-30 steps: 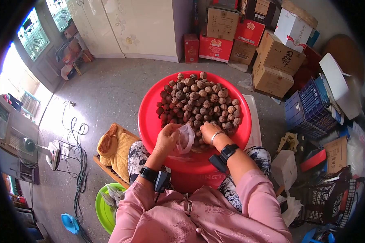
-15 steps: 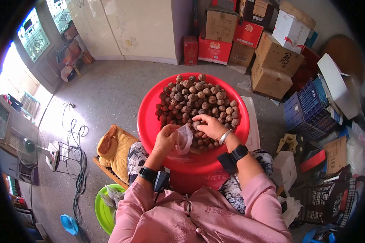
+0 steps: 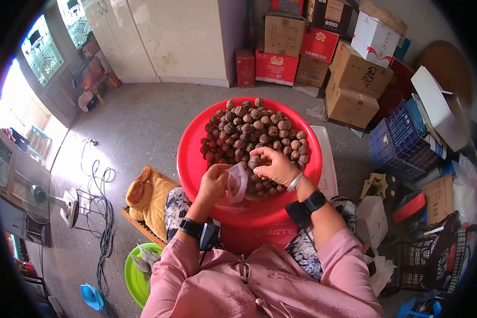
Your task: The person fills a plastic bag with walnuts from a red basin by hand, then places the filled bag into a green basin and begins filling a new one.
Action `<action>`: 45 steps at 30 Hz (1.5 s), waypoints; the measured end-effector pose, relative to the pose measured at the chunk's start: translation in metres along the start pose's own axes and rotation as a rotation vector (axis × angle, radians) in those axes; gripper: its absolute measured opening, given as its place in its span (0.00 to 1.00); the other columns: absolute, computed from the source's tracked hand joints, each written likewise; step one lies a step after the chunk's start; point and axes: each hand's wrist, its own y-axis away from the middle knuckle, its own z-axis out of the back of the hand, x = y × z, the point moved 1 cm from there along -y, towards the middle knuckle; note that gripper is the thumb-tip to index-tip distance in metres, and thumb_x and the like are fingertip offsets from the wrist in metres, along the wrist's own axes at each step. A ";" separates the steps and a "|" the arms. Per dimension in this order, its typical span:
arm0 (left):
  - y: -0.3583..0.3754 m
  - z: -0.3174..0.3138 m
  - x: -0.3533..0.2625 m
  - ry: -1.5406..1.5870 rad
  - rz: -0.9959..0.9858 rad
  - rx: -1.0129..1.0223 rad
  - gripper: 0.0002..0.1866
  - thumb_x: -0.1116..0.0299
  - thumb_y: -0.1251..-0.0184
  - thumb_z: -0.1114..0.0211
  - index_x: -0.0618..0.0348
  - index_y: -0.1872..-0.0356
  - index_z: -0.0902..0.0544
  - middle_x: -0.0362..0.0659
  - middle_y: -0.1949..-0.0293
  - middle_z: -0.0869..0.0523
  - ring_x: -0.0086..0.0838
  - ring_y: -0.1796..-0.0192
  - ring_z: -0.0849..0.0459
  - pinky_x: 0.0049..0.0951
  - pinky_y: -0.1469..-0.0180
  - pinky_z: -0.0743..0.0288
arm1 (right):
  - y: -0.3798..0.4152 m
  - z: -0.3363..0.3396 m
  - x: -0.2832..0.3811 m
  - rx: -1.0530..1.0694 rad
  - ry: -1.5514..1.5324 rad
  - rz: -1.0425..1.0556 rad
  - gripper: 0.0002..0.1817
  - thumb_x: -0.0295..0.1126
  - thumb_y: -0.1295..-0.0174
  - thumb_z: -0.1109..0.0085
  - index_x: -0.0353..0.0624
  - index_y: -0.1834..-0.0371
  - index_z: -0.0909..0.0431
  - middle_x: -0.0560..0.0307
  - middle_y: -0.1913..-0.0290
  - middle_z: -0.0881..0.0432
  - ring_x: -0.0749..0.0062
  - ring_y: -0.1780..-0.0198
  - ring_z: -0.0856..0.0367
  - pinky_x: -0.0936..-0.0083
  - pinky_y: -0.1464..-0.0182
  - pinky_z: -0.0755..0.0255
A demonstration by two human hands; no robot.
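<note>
A wide red basin [image 3: 190, 183] in front of my lap holds a heap of walnuts [image 3: 244, 127]. My left hand [image 3: 213, 184] pinches the edge of a thin, translucent plastic bag [image 3: 238, 183] over the near left part of the basin. Between the thumb and fingers of my right hand [image 3: 281, 168] is a single walnut [image 3: 254, 162], raised just to the right of the bag's mouth. What lies inside the bag is hard to make out.
A yellow cushion [image 3: 158, 199] lies on a low seat at the left, with a green basin [image 3: 135, 275] below it. Cables [image 3: 105, 228] run over the floor near a fan [image 3: 40, 193]. Cardboard boxes [image 3: 352, 106] and a blue crate [image 3: 403, 140] stand at the right.
My right hand has lifted slightly from the heap and now shows a walnut in its fingers. The left hand still holds the bag. The whole view has shifted a little.
</note>
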 end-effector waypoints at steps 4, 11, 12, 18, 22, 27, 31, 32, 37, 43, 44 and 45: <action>0.000 0.000 -0.001 -0.010 0.003 -0.003 0.14 0.70 0.30 0.45 0.62 0.47 0.22 0.38 0.74 0.20 0.18 0.81 0.25 0.19 0.83 0.32 | 0.001 -0.001 -0.001 -0.052 0.014 0.033 0.22 0.22 0.43 0.37 0.39 0.44 0.28 0.56 0.59 0.19 0.79 0.67 0.21 0.79 0.66 0.23; -0.004 0.001 0.008 0.001 -0.015 -0.002 0.14 0.70 0.31 0.45 0.61 0.47 0.22 0.39 0.74 0.19 0.19 0.81 0.24 0.20 0.82 0.31 | 0.003 0.003 -0.001 -0.013 -0.261 -0.068 0.18 0.29 0.37 0.39 0.39 0.46 0.30 0.54 0.57 0.20 0.72 0.63 0.17 0.74 0.61 0.20; -0.004 0.001 0.008 0.001 -0.016 -0.002 0.14 0.70 0.31 0.45 0.61 0.47 0.22 0.39 0.74 0.19 0.19 0.81 0.24 0.20 0.82 0.31 | 0.004 0.003 0.000 0.013 -0.405 -0.096 0.18 0.30 0.34 0.41 0.38 0.44 0.31 0.54 0.56 0.20 0.70 0.59 0.17 0.72 0.58 0.19; -0.002 0.002 0.004 -0.033 -0.001 0.015 0.18 0.70 0.33 0.43 0.64 0.44 0.23 0.41 0.71 0.18 0.22 0.80 0.22 0.22 0.79 0.29 | 0.006 0.003 0.004 0.077 -0.765 -0.063 0.19 0.34 0.29 0.48 0.38 0.39 0.31 0.47 0.48 0.19 0.59 0.49 0.17 0.59 0.47 0.20; 0.001 0.001 0.000 -0.028 -0.008 -0.001 0.14 0.69 0.30 0.45 0.61 0.47 0.22 0.38 0.76 0.20 0.19 0.82 0.25 0.20 0.83 0.31 | 0.007 0.003 0.006 0.077 -0.849 -0.094 0.18 0.38 0.28 0.46 0.38 0.43 0.29 0.46 0.52 0.18 0.55 0.50 0.16 0.58 0.47 0.21; -0.001 -0.001 0.003 -0.010 -0.022 -0.005 0.13 0.69 0.29 0.45 0.62 0.48 0.22 0.38 0.76 0.20 0.18 0.82 0.25 0.19 0.83 0.32 | 0.008 0.004 0.007 0.063 -0.858 -0.130 0.21 0.42 0.29 0.44 0.38 0.43 0.29 0.47 0.52 0.18 0.56 0.51 0.16 0.59 0.47 0.21; 0.000 -0.001 0.001 -0.006 -0.018 -0.006 0.14 0.69 0.29 0.45 0.62 0.47 0.22 0.38 0.76 0.20 0.18 0.82 0.25 0.19 0.83 0.32 | 0.009 0.002 0.004 0.055 -0.754 -0.091 0.21 0.39 0.29 0.43 0.38 0.39 0.30 0.48 0.48 0.20 0.58 0.50 0.17 0.62 0.46 0.21; 0.001 -0.001 0.000 -0.018 -0.013 -0.007 0.14 0.69 0.29 0.45 0.63 0.47 0.22 0.38 0.75 0.20 0.18 0.82 0.25 0.19 0.83 0.31 | 0.008 0.003 -0.002 0.054 -0.698 -0.088 0.20 0.37 0.30 0.42 0.38 0.40 0.30 0.49 0.49 0.20 0.59 0.51 0.17 0.64 0.47 0.20; 0.002 0.000 -0.003 -0.013 -0.014 -0.019 0.15 0.69 0.30 0.44 0.64 0.45 0.23 0.38 0.74 0.20 0.18 0.82 0.25 0.19 0.83 0.31 | 0.005 -0.004 -0.009 -0.065 -0.401 -0.117 0.19 0.32 0.32 0.39 0.38 0.42 0.30 0.54 0.55 0.20 0.67 0.56 0.16 0.70 0.52 0.18; 0.003 0.000 -0.005 -0.044 -0.004 -0.017 0.16 0.70 0.30 0.44 0.64 0.44 0.23 0.39 0.72 0.19 0.19 0.81 0.23 0.20 0.82 0.30 | 0.002 -0.007 0.002 -0.318 0.120 0.133 0.21 0.35 0.39 0.32 0.36 0.47 0.24 0.54 0.57 0.16 0.69 0.57 0.16 0.72 0.52 0.22; 0.003 0.001 -0.005 -0.041 0.000 -0.004 0.16 0.70 0.30 0.44 0.64 0.45 0.23 0.39 0.72 0.19 0.19 0.80 0.23 0.20 0.82 0.29 | 0.003 -0.010 0.004 -0.340 0.080 0.199 0.20 0.37 0.39 0.32 0.36 0.49 0.23 0.53 0.56 0.15 0.68 0.56 0.16 0.72 0.51 0.23; 0.002 0.001 -0.005 -0.041 0.000 -0.005 0.16 0.70 0.30 0.44 0.64 0.45 0.23 0.39 0.72 0.19 0.19 0.80 0.23 0.20 0.82 0.29 | 0.003 -0.013 0.007 -0.362 0.041 0.265 0.19 0.38 0.39 0.32 0.37 0.51 0.21 0.52 0.56 0.15 0.68 0.55 0.16 0.72 0.50 0.24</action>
